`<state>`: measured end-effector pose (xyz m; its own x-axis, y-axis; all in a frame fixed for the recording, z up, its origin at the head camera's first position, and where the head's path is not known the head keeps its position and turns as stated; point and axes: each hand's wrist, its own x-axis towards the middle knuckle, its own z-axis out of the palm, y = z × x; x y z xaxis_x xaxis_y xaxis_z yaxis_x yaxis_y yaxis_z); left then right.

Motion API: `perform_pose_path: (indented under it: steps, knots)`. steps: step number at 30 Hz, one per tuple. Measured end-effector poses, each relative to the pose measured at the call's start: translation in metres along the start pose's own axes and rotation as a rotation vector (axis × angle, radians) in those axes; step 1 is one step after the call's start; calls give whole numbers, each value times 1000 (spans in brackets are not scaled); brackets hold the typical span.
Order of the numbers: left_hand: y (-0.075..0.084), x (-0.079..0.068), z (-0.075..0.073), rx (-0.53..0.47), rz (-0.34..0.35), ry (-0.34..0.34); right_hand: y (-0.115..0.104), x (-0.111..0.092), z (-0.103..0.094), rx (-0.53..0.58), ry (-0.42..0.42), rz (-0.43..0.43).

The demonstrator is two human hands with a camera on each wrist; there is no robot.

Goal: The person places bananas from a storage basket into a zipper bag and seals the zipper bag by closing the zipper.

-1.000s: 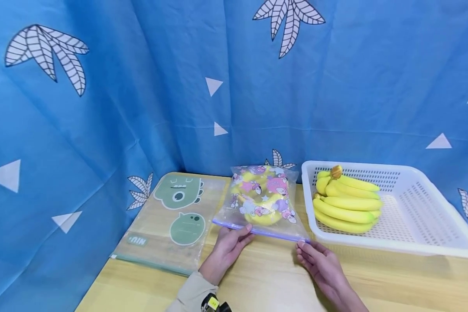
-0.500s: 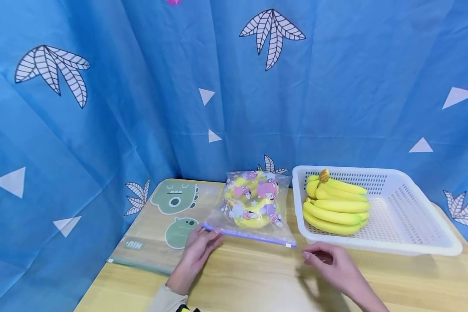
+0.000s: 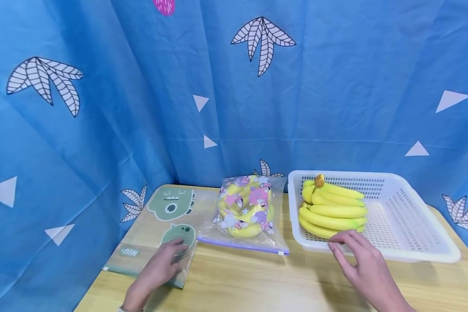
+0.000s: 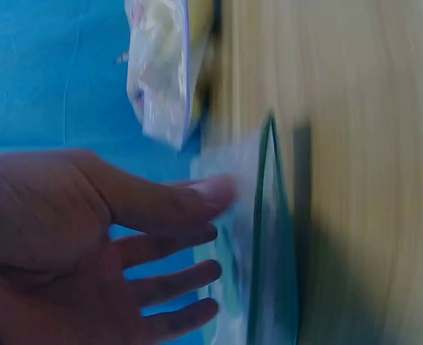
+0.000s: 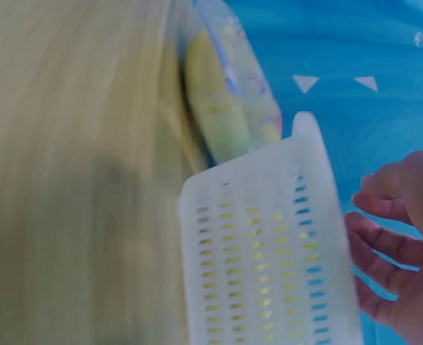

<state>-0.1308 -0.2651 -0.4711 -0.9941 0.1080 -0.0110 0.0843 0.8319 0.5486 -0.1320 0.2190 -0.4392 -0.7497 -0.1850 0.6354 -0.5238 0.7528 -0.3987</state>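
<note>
My left hand [image 3: 160,265], fingers extended, is over the lower right corner of a clear zip bag [image 3: 206,197] with green dinosaur prints. In the left wrist view this bag's green mouth edge [image 4: 258,237] lies just beyond the fingertips, its two sides parted lower down. My right hand [image 3: 368,271] holds nothing and hovers at the front rim of a white plastic basket [image 3: 421,255], fingers loosely bent. A bunch of yellow bananas [image 3: 335,211] lies in the basket's left part. Between the hands, a purple-edged zip bag [image 3: 279,234] with pink prints lies with bananas inside.
A wooden table [image 3: 249,286] carries everything. Behind and to the left hangs a blue curtain [image 3: 160,108] with leaf and triangle prints, close to the table's back edge. The basket's slotted side wall [image 5: 269,237] stands upright beside the right hand.
Both hands have left the purple-edged bag, the right one first. The left hand moved left onto the green-print bag. The right hand moved right to the basket's front rim.
</note>
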Motion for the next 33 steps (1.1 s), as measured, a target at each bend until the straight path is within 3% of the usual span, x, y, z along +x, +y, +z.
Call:
perform_pose_path:
  steps: [4, 10, 13, 19, 25, 33]
  knots:
    - [-9, -9, -9, 88, -5, -153, 10, -7, 6, -42, -22, -26]
    - [-22, -13, -16, 0, -10, -331, 18, -12, 12, -129, -59, -87]
    - [-27, -16, -17, 2, -13, -362, 19, -12, 14, -180, -80, -107]
    - [-27, -19, -20, 53, -23, -288, 21, -8, 16, -221, -92, -95]
    - [-24, -15, -20, 95, -48, -272, 25, -1, 10, -209, -134, -59]
    - [-40, -15, -15, 87, -91, -75, 27, 14, 2, -157, -315, 26]
